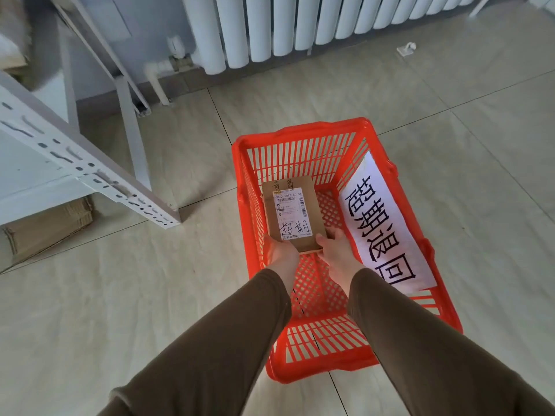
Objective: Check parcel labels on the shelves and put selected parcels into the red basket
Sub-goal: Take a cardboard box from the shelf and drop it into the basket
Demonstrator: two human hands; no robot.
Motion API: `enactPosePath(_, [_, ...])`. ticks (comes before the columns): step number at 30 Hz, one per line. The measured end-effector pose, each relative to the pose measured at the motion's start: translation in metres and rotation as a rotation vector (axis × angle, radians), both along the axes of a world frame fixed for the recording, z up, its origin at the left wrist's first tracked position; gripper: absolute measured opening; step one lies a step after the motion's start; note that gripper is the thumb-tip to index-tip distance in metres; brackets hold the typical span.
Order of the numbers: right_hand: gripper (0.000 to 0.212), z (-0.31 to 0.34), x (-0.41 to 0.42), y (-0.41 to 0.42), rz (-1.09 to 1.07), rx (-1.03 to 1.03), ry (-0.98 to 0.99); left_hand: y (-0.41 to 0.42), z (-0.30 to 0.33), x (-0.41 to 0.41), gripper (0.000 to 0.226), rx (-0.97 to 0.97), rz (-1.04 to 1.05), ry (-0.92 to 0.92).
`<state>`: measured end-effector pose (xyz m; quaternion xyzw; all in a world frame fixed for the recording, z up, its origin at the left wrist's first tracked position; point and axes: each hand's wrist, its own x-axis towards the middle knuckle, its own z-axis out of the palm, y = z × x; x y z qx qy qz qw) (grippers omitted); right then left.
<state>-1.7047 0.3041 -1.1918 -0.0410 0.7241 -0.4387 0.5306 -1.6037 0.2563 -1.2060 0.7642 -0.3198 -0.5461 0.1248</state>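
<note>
The floor [450, 145] is covered with large pale beige tiles, separated by thin dark joints, and a white ribbed radiator [300, 22] is mounted along the grey wall at the top of the view. One white metal shelf frame [90, 172], with slotted uprights, is seen at the left, and one flattened piece of cardboard [45, 229] is lying on the floor under it. One small white object [406, 49] is seen on the tiles near the radiator; what it is cannot be told. One red basket [300, 136] is standing on the floor, and one white paper sign [387, 229] with big black handwritten characters is fixed on its right inner wall. Exactly one parcel [295, 217], a brown cardboard box with one white label on top, is seen inside the basket, low above its lattice bottom at the left side. The parcel is held at its near end by two hands: its left corner is gripped by the left hand [280, 252] and its right corner by the right hand [336, 250], with fingers curled around the edges. Both arms are covered by brown sleeves [210, 340].
</note>
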Motion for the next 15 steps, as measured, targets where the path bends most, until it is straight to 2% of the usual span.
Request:
enactPosePath(3, [0.033, 0.030, 0.005, 0.007, 0.113, 0.020, -0.015, 0.009, 0.040, 0.006, 0.056, 0.006, -0.044, 0.071])
enactPosePath(8, [0.031, 0.124, 0.023, 0.016, 0.199, -0.008, 0.062, 0.027, 0.137, 0.024, 0.041, -0.056, -0.112, 0.212])
enactPosePath(12, [0.026, 0.261, 0.044, 0.008, 0.371, -0.077, 0.227, 0.019, 0.267, 0.054, 0.038, -0.147, -0.138, 0.326])
enactPosePath(15, [0.035, 0.377, 0.068, -0.007, 0.421, -0.149, 0.293, 0.006, 0.383, 0.088, 0.038, -0.236, -0.138, 0.352])
